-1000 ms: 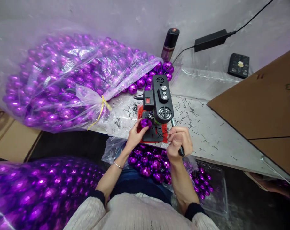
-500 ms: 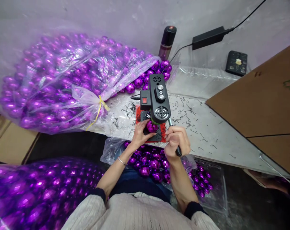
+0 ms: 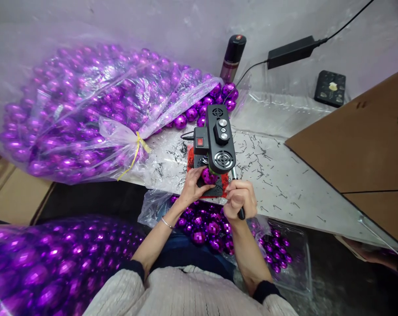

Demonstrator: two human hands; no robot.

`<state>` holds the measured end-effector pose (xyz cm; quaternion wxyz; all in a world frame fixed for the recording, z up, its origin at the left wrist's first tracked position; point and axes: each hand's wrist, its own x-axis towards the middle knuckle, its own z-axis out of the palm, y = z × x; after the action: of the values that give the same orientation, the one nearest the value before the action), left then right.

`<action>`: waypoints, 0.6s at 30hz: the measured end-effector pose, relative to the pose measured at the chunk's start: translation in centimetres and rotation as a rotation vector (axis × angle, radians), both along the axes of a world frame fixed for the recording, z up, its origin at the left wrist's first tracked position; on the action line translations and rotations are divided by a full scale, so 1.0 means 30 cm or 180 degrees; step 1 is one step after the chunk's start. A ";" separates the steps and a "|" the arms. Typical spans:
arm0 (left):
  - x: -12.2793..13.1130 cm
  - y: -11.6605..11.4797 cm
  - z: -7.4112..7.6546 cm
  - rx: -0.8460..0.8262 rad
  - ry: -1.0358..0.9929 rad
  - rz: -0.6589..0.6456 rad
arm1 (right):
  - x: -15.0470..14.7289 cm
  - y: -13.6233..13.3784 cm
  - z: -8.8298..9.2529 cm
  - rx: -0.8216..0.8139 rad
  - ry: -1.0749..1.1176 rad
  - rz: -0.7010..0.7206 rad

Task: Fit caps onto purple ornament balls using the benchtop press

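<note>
A small black benchtop machine (image 3: pixel 217 140) with a red switch stands on a red base at the near edge of the table (image 3: pixel 284 175). My left hand (image 3: pixel 192 186) holds a purple faceted ball (image 3: pixel 208 176) under the machine's head. My right hand (image 3: pixel 238 198) is closed around the machine's black lever handle (image 3: pixel 241 213), just right of the ball. In my lap lies an open plastic bag of purple balls (image 3: pixel 205 226).
A big tied bag of purple balls (image 3: pixel 87 109) covers the table's left. Another full bag (image 3: pixel 54 263) lies at lower left. A spray can (image 3: pixel 233 57), a power adapter (image 3: pixel 292 50), a black box (image 3: pixel 330 87) and cardboard sheets (image 3: pixel 360 136) are at the back and right. Black shavings litter the tabletop.
My left hand moved the purple ball rightward, from the machine's left side to under its head. My right hand drew the lever handle slightly nearer and lower.
</note>
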<state>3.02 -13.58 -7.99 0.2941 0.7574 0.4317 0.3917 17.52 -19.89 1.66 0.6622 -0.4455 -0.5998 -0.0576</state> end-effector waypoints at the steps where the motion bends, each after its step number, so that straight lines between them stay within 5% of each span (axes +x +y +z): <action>1: -0.001 0.000 0.003 -0.0034 0.0004 0.0006 | -0.001 0.004 -0.013 0.0055 0.0008 0.0011; 18: 0.004 0.006 -0.007 0.0083 -0.0032 -0.0018 | -0.041 0.055 -0.136 0.0439 0.0564 0.0048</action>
<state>3.13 -13.41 -8.20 0.2874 0.7605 0.4229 0.4002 16.30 -18.23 -2.42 0.7421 -0.3976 -0.5369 -0.0542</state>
